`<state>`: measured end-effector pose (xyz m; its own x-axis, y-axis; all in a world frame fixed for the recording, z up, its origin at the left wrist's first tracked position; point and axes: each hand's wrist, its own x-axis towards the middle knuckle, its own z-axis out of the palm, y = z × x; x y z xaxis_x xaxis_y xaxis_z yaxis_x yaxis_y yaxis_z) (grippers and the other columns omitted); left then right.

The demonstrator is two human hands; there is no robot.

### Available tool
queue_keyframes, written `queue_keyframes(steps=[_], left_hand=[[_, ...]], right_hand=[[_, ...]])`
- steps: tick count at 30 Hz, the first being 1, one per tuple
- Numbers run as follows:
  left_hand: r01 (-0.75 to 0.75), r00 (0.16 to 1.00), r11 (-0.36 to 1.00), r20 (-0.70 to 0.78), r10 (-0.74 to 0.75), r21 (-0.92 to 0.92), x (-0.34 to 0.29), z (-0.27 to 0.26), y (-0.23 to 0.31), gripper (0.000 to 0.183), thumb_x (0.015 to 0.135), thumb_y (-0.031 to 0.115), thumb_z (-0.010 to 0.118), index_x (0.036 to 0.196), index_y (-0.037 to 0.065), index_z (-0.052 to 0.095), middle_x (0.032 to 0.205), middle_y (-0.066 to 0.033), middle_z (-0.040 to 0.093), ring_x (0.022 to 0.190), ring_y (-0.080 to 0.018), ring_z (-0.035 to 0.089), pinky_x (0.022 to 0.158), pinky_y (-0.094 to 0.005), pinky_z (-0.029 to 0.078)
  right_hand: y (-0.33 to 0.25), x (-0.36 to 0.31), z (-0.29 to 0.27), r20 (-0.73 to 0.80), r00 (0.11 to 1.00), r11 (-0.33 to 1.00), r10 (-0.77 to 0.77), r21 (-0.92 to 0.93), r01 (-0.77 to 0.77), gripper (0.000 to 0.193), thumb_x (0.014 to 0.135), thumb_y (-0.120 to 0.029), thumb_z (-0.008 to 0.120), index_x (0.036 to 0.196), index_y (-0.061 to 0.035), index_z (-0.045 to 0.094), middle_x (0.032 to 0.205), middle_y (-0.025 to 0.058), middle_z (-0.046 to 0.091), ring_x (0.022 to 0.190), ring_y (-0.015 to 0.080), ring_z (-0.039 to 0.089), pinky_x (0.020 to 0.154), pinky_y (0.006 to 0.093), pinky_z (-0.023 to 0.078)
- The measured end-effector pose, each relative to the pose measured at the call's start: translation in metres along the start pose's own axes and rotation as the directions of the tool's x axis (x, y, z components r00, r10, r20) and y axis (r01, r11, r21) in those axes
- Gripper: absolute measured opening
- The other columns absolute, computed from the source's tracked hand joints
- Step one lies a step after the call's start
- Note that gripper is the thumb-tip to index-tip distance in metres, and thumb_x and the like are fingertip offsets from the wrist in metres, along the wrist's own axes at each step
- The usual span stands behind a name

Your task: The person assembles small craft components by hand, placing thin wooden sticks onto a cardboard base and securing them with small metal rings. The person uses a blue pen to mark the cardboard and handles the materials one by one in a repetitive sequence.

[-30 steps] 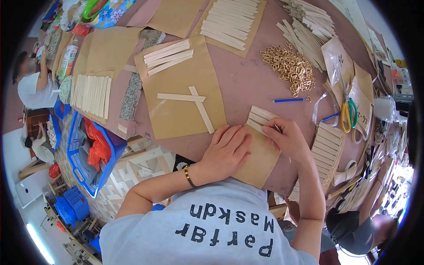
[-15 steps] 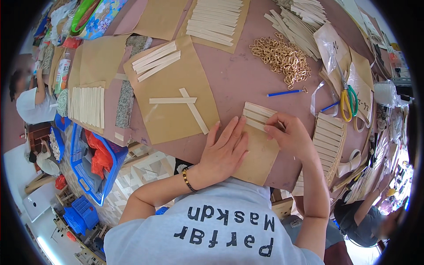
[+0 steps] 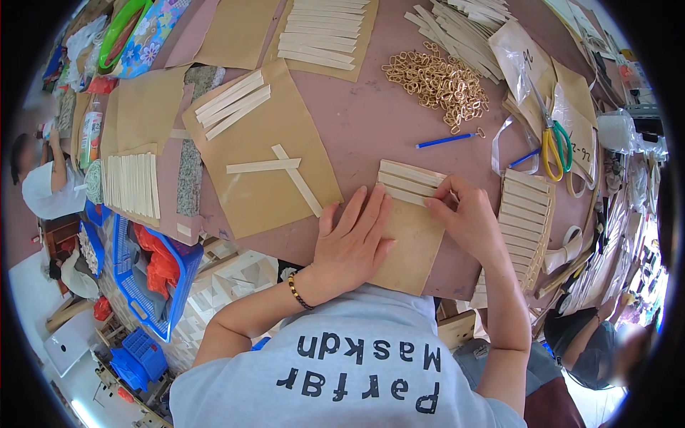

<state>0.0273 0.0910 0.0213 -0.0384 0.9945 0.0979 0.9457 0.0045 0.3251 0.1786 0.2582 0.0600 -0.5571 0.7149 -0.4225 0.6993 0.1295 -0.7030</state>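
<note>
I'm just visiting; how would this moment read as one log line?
left hand: flat at brown sheet's left edge | right hand: at pale strips' ends | nearby: blue pen, gold-coloured links

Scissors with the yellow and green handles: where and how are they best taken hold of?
Probably by the handle loops as the grip, with the right hand coming from the wearer's side: the loops lie nearer the wearer, while the blades point away.
</note>
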Motion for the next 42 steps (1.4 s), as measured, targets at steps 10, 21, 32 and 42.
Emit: queue_keyframes(steps=[10, 21, 32, 42], left_hand=[[-0.021, 1.000, 0.997, -0.006, 0.021, -0.077, 0.039, -0.019, -0.004, 0.035, 0.082, 0.025, 0.070, 0.106, 0.002, 0.063, 0.112, -0.0110, 0.058, 0.113, -0.0288, 0.050, 0.092, -0.0452, 0.037], [-0.037, 0.937, 0.976, -0.348, -0.040, -0.214, 0.184, 0.025, -0.042, 0.016, 0.084, 0.015, 0.070, 0.084, 0.004, 0.058, 0.084, -0.0094, 0.060, 0.080, -0.0299, 0.061, 0.069, -0.0413, 0.049], [0.135, 0.987, 0.698, 0.035, -0.155, -0.703, 0.125, -0.025, -0.040, 0.010, 0.088, 0.009, 0.067, 0.085, 0.001, 0.063, 0.075, -0.0030, 0.066, 0.065, -0.0080, 0.061, 0.059, -0.0257, 0.049], [0.185, 0.933, 0.284, 0.077, -0.353, -0.941, 0.069, -0.026, -0.030, 0.007, 0.082, 0.002, 0.070, 0.083, -0.003, 0.065, 0.078, -0.0032, 0.068, 0.070, -0.0056, 0.063, 0.064, -0.0220, 0.053]], right_hand=[[-0.005, -0.011, -0.004, -0.091, 0.996, 0.990, -0.018, -0.138, 0.005, 0.030, 0.085, -0.014, 0.068, 0.107, 0.0017, 0.056, 0.074, 0.0165, 0.061, 0.067, 0.0300, 0.061, 0.065, 0.0389, 0.049], [0.008, -0.027, -0.003, -0.172, 0.982, 0.938, -0.077, 0.320, 0.130, 0.042, 0.090, 0.000, 0.058, 0.131, 0.0066, 0.051, 0.098, 0.0131, 0.064, 0.089, 0.0172, 0.065, 0.078, 0.0291, 0.051], [0.007, -0.022, 0.015, -0.276, 0.959, 0.792, -0.069, 0.570, 0.221, 0.019, 0.091, -0.002, 0.065, 0.109, 0.0031, 0.066, 0.094, 0.0071, 0.068, 0.075, 0.0129, 0.067, 0.070, 0.0255, 0.055], [-0.032, -0.019, 0.037, -0.377, 0.871, 0.905, -0.314, 0.159, 0.395, 0.014, 0.087, -0.001, 0.067, 0.101, -0.0007, 0.063, 0.088, 0.0129, 0.065, 0.063, 0.0218, 0.063, 0.057, 0.0318, 0.050]])
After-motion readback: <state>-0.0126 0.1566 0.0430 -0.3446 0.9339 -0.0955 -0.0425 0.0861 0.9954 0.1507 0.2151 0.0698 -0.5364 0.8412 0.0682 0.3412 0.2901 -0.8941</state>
